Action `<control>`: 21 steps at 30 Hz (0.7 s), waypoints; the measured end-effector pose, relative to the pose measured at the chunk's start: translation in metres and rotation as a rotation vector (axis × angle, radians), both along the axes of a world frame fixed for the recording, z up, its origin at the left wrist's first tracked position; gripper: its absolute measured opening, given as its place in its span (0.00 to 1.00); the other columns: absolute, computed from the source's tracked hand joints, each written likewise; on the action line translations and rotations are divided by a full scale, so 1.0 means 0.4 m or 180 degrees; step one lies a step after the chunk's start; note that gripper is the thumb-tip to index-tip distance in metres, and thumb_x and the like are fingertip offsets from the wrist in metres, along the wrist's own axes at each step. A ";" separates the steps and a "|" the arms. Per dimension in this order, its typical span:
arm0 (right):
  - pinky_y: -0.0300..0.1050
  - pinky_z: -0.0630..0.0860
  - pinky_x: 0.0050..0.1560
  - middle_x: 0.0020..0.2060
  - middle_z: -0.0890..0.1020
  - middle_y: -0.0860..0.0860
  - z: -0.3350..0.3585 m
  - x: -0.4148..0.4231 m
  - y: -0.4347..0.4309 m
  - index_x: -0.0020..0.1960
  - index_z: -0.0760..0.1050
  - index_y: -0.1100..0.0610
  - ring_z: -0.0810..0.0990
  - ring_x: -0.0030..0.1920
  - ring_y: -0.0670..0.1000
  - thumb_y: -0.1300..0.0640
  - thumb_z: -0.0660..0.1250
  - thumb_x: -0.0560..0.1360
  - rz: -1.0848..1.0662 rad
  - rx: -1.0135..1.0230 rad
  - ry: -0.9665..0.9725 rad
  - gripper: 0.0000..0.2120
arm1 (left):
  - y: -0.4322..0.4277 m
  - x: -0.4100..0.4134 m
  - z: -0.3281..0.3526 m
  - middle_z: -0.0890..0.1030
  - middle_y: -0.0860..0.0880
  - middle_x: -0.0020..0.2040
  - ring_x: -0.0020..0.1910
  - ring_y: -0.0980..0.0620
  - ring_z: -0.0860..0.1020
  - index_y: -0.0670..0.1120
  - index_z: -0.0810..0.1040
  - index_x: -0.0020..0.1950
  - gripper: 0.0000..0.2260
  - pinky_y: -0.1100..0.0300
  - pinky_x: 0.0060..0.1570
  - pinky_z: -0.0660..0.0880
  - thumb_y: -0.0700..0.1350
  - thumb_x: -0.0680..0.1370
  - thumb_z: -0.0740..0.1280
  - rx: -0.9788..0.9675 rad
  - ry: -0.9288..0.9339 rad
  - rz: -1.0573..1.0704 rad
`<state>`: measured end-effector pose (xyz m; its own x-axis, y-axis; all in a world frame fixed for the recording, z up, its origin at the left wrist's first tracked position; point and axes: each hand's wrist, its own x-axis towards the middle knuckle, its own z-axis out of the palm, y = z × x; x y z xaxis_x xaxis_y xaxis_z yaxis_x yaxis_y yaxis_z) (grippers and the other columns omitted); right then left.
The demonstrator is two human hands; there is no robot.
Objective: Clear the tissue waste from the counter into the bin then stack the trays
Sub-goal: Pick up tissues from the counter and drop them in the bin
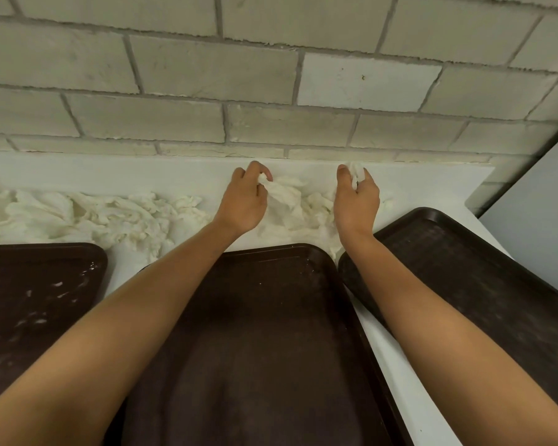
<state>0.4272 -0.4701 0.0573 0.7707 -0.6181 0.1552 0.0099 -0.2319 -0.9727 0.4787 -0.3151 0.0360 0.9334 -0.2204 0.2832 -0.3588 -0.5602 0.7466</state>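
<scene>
Crumpled white tissue waste [87, 214] lies in a long heap along the back of the white counter [181, 170]. My left hand [244, 201] pinches a twisted tissue piece [284, 196] at the heap's right part. My right hand [356, 197] holds a small wad of tissue [356, 172] between thumb and fingers. Three dark brown trays lie in front: the left tray [36, 284], the middle tray [271, 333] under my forearms, and the right tray [484, 272], turned at an angle. No bin is in view.
A pale brick wall [271, 75] rises right behind the counter. The counter ends at the right at a grey surface [535, 201]. White crumbs dot the left tray.
</scene>
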 end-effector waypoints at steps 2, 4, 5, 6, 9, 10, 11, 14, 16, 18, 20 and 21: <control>0.41 0.71 0.44 0.30 0.71 0.42 0.010 -0.009 0.007 0.35 0.66 0.47 0.70 0.33 0.42 0.53 0.60 0.78 0.0034 -0.0005 -0.0051 0.13 | 0.005 -0.013 0.022 0.68 0.46 0.48 0.46 0.47 0.72 0.43 0.72 0.55 0.11 0.49 0.47 0.77 0.36 0.79 0.52 -0.0273 0.0114 0.0191; 0.41 0.68 0.38 0.28 0.69 0.43 0.017 -0.021 0.015 0.32 0.65 0.49 0.67 0.29 0.42 0.55 0.61 0.78 0.0104 -0.0017 -0.0106 0.16 | 0.009 -0.030 0.045 0.69 0.46 0.48 0.46 0.47 0.72 0.43 0.74 0.53 0.12 0.52 0.47 0.75 0.36 0.79 0.52 -0.0370 0.0233 0.0340; 0.41 0.68 0.37 0.27 0.68 0.44 0.022 -0.027 0.022 0.31 0.65 0.50 0.66 0.29 0.43 0.55 0.61 0.78 0.0138 -0.0023 -0.0120 0.17 | 0.011 -0.040 0.055 0.69 0.46 0.48 0.46 0.48 0.71 0.43 0.74 0.52 0.12 0.55 0.46 0.73 0.36 0.79 0.51 -0.0375 0.0277 0.0375; 0.40 0.67 0.36 0.27 0.68 0.44 0.027 -0.034 0.030 0.30 0.64 0.50 0.66 0.29 0.43 0.56 0.61 0.78 0.0179 -0.0016 -0.0123 0.17 | 0.014 -0.053 0.065 0.70 0.45 0.48 0.46 0.48 0.71 0.42 0.75 0.49 0.12 0.58 0.45 0.69 0.36 0.78 0.52 -0.0380 0.0307 0.0390; 0.39 0.65 0.36 0.26 0.66 0.45 0.032 -0.056 0.048 0.30 0.62 0.52 0.64 0.28 0.43 0.57 0.61 0.77 0.0286 -0.0038 -0.0098 0.18 | 0.022 -0.097 0.084 0.69 0.47 0.42 0.43 0.49 0.69 0.43 0.67 0.34 0.12 0.61 0.42 0.66 0.35 0.77 0.52 -0.0644 0.0448 0.0423; 0.39 0.65 0.35 0.26 0.65 0.46 0.034 -0.066 0.053 0.30 0.60 0.53 0.63 0.28 0.44 0.57 0.61 0.77 0.0331 -0.0038 -0.0118 0.18 | 0.024 -0.112 0.088 0.68 0.48 0.41 0.42 0.49 0.68 0.44 0.64 0.33 0.13 0.59 0.42 0.66 0.36 0.77 0.53 -0.0771 0.0500 0.0435; 0.40 0.64 0.35 0.26 0.64 0.46 0.034 -0.076 0.059 0.29 0.59 0.53 0.63 0.28 0.45 0.58 0.61 0.77 0.0378 -0.0042 -0.0136 0.19 | 0.026 -0.128 0.090 0.68 0.47 0.40 0.41 0.49 0.68 0.44 0.63 0.33 0.13 0.57 0.41 0.66 0.36 0.77 0.53 -0.0853 0.0526 0.0439; 0.39 0.62 0.34 0.26 0.61 0.46 0.034 -0.110 0.076 0.29 0.56 0.54 0.60 0.28 0.45 0.59 0.60 0.76 0.0494 -0.0103 -0.0153 0.20 | 0.036 -0.184 0.096 0.65 0.49 0.35 0.37 0.53 0.65 0.44 0.63 0.33 0.13 0.60 0.37 0.64 0.38 0.78 0.55 -0.0939 0.0500 0.0380; 0.38 0.62 0.34 0.25 0.62 0.44 0.033 -0.134 0.085 0.29 0.56 0.53 0.61 0.28 0.44 0.59 0.60 0.76 0.0552 -0.0142 -0.0171 0.20 | 0.040 -0.223 0.101 0.64 0.49 0.33 0.37 0.53 0.65 0.43 0.65 0.34 0.13 0.59 0.40 0.64 0.40 0.79 0.56 -0.0952 0.0467 0.0360; 0.35 0.62 0.34 0.22 0.64 0.42 0.036 -0.160 0.092 0.28 0.58 0.51 0.63 0.26 0.42 0.60 0.60 0.76 0.0631 -0.0160 -0.0177 0.20 | 0.044 -0.258 0.104 0.64 0.47 0.31 0.34 0.53 0.65 0.43 0.65 0.32 0.17 0.60 0.40 0.65 0.46 0.80 0.57 -0.0891 0.0421 0.0392; 0.33 0.61 0.33 0.23 0.63 0.41 0.042 -0.187 0.098 0.28 0.58 0.49 0.62 0.27 0.42 0.61 0.60 0.76 0.0723 -0.0160 -0.0217 0.21 | 0.047 -0.286 0.106 0.64 0.45 0.31 0.32 0.52 0.65 0.42 0.63 0.30 0.22 0.66 0.36 0.65 0.52 0.80 0.58 -0.0887 0.0423 0.0465; 0.33 0.61 0.32 0.24 0.63 0.41 0.045 -0.200 0.101 0.28 0.58 0.49 0.62 0.27 0.42 0.61 0.60 0.75 0.0755 -0.0169 -0.0249 0.21 | 0.050 -0.296 0.106 0.67 0.44 0.33 0.33 0.52 0.66 0.41 0.67 0.31 0.22 0.68 0.36 0.66 0.54 0.80 0.58 -0.0864 0.0432 0.0510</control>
